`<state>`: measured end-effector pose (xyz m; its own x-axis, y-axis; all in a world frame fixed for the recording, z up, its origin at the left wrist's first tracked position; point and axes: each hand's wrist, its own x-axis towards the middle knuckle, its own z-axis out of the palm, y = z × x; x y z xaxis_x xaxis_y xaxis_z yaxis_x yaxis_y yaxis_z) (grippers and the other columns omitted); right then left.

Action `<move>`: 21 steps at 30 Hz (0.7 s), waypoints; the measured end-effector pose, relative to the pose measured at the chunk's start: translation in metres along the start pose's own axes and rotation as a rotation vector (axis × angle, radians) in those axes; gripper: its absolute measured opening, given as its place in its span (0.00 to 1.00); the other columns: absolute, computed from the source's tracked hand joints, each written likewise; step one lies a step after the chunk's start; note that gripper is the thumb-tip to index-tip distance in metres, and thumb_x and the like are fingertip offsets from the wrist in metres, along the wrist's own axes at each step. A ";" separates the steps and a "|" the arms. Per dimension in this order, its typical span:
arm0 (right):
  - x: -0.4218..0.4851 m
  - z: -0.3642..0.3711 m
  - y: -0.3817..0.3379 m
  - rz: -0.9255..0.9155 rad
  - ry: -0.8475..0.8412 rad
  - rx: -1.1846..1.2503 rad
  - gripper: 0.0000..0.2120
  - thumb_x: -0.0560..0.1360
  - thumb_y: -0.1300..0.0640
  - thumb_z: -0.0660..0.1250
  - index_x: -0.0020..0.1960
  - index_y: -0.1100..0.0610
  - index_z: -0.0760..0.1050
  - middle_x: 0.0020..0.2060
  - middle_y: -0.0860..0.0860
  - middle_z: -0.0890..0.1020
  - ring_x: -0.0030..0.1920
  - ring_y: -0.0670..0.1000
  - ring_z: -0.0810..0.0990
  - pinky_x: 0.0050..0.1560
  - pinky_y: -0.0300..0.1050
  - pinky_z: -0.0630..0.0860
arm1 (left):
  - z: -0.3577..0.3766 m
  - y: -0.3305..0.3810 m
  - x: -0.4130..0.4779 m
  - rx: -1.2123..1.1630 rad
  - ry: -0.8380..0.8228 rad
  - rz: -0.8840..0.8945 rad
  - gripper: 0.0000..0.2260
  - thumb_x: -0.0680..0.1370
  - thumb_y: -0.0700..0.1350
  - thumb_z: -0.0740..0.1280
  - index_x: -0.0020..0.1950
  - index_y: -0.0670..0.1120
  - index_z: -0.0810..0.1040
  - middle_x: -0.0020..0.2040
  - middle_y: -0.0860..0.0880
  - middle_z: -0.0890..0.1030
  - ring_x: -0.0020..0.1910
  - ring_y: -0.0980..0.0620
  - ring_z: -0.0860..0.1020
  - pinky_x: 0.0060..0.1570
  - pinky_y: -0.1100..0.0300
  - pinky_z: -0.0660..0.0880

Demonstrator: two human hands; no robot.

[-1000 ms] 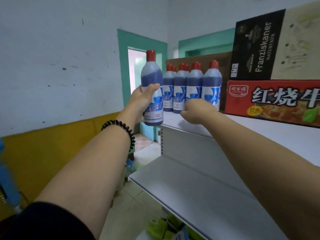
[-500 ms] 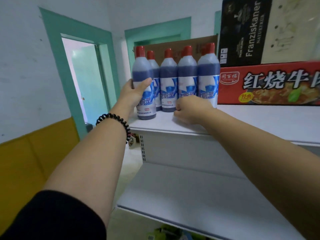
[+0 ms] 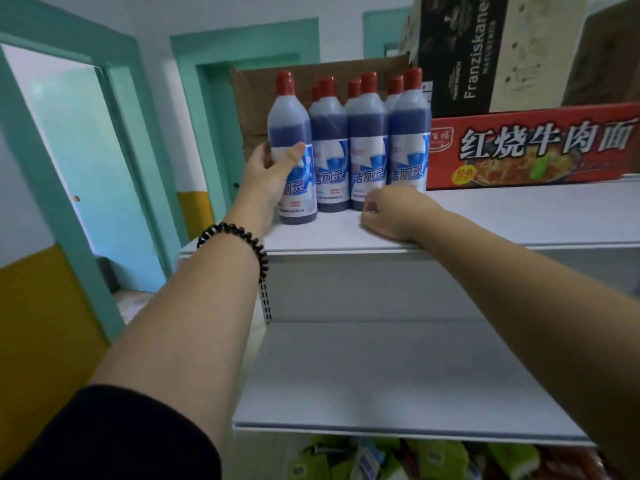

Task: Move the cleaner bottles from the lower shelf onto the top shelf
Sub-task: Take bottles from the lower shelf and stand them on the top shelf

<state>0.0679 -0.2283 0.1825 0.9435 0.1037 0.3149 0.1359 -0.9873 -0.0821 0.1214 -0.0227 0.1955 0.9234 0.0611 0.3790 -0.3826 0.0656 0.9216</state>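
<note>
Head camera view, looking along two bare forearms toward a white metal shelving unit. The left hand [image 3: 273, 174], with a black bead bracelet [image 3: 239, 237] on its wrist, grips a toilet-cleaner bottle [image 3: 289, 123] around the label, thumb in front and fingers wrapped behind. The bottle stands upright on the top shelf [image 3: 519, 216], at the left end of a packed group of matching bottles [image 3: 367, 143] with red caps and dark blue liquid. Its side touches its neighbour, apparently so the row sits tight. The right hand [image 3: 391, 213] rests on the shelf just in front of the rightmost bottle, fingers curled under and holding nothing, probably bracing the row. A red noodle carton [image 3: 533, 147] flanks the bottles on the right, with a Franziskaner box [image 3: 467, 53] on top of it. No cleaner bottle shows on the lower shelf [image 3: 398, 375], so the task looks nearly done.
</note>
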 end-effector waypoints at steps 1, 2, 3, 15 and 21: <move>0.000 0.000 0.001 0.002 0.003 0.004 0.10 0.78 0.48 0.62 0.51 0.52 0.77 0.51 0.55 0.81 0.48 0.56 0.75 0.56 0.53 0.78 | 0.000 0.000 -0.002 0.006 0.010 0.001 0.34 0.68 0.60 0.78 0.70 0.51 0.72 0.61 0.52 0.83 0.56 0.52 0.83 0.57 0.48 0.81; -0.001 0.000 0.001 0.004 0.004 0.007 0.11 0.78 0.48 0.62 0.53 0.53 0.78 0.53 0.55 0.81 0.48 0.56 0.74 0.56 0.53 0.77 | 0.000 0.000 -0.003 0.016 0.023 -0.003 0.35 0.67 0.61 0.78 0.69 0.51 0.72 0.61 0.52 0.82 0.56 0.51 0.83 0.57 0.47 0.80; -0.002 0.000 0.001 0.006 0.003 0.011 0.12 0.78 0.48 0.62 0.54 0.53 0.78 0.53 0.56 0.81 0.48 0.56 0.74 0.56 0.52 0.77 | 0.000 0.000 -0.004 0.028 0.034 -0.013 0.36 0.66 0.63 0.78 0.69 0.50 0.72 0.61 0.52 0.82 0.56 0.51 0.83 0.58 0.47 0.80; -0.025 -0.011 -0.001 0.061 -0.039 0.072 0.16 0.79 0.50 0.61 0.61 0.55 0.80 0.59 0.55 0.81 0.57 0.57 0.77 0.62 0.52 0.76 | -0.004 -0.003 -0.030 0.782 -0.002 -0.125 0.31 0.75 0.67 0.67 0.67 0.44 0.76 0.60 0.46 0.80 0.53 0.45 0.77 0.53 0.54 0.73; -0.050 -0.017 0.008 0.077 -0.001 0.086 0.16 0.79 0.49 0.62 0.61 0.55 0.80 0.58 0.55 0.81 0.56 0.57 0.77 0.60 0.52 0.76 | 0.001 -0.011 -0.039 1.355 -0.106 -0.209 0.41 0.66 0.68 0.54 0.75 0.50 0.68 0.75 0.42 0.70 0.69 0.38 0.72 0.68 0.42 0.69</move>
<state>0.0163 -0.2431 0.1816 0.9523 0.0283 0.3040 0.0887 -0.9783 -0.1870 0.0894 -0.0273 0.1706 0.9808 0.0909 0.1725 0.0357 -0.9535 0.2992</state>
